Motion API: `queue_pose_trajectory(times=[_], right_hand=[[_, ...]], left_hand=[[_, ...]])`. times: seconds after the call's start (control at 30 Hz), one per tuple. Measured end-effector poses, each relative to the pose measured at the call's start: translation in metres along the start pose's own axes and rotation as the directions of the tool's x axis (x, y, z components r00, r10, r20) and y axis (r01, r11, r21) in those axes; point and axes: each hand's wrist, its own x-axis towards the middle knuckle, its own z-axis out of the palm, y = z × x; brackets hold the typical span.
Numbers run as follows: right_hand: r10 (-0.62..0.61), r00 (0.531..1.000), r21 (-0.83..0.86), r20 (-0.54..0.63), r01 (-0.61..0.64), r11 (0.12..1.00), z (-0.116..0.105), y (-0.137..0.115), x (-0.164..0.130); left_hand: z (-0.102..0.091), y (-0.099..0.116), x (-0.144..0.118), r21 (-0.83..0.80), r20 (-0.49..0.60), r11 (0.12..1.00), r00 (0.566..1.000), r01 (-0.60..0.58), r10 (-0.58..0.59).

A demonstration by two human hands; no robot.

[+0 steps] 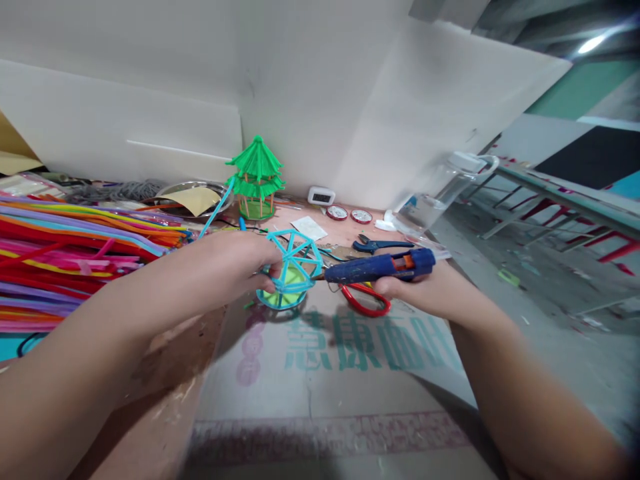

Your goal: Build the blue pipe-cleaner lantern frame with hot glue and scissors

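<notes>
My left hand (255, 260) pinches the left side of a light-blue pipe-cleaner frame (291, 250), a small pavilion shape with a spoked top and a ring below. A yellow-green disc (294, 283) shows inside its base. In my right hand (417, 287) is a blue hot glue gun (377, 267), its nozzle pointing left and close to the frame's right side; whether the tip touches cannot be made out. Red-handled scissors (367, 310) lie just below the glue gun, and dark blue pliers (383, 245) lie behind it.
A green pagoda model (257, 177) stands at the back. Many coloured pipe cleaners (65, 260) are heaped at left. Behind the hands are a small white digital clock (321, 196), two round red-rimmed tins (337, 213) and a clear water bottle (430, 197). A printed sheet (320, 393) covers the front of the table.
</notes>
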Motion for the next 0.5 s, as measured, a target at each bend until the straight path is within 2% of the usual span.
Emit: queue_pose_trajectory(times=[0.17,0.33,0.43,0.5], right_hand=[[-0.006,1.0,0.025,0.024,0.005,1.0,0.0,-0.005,-0.001],[-0.009,1.0,0.007,0.005,0.009,1.0,0.0,-0.004,-0.001],[-0.033,0.999,-0.014,-0.011,0.032,0.999,0.0,-0.002,-0.002],[-0.039,0.999,-0.02,-0.017,0.039,0.999,0.001,-0.001,-0.002]], left_hand=[[-0.006,0.011,-0.001,0.044,-0.049,0.999,0.998,0.032,-0.03],[-0.016,0.027,0.001,0.025,0.012,0.997,0.997,0.07,-0.07],[-0.016,0.027,0.0,0.011,0.052,0.995,0.993,0.103,-0.104],[-0.012,0.021,-0.001,-0.003,0.029,0.997,0.996,0.08,-0.08]])
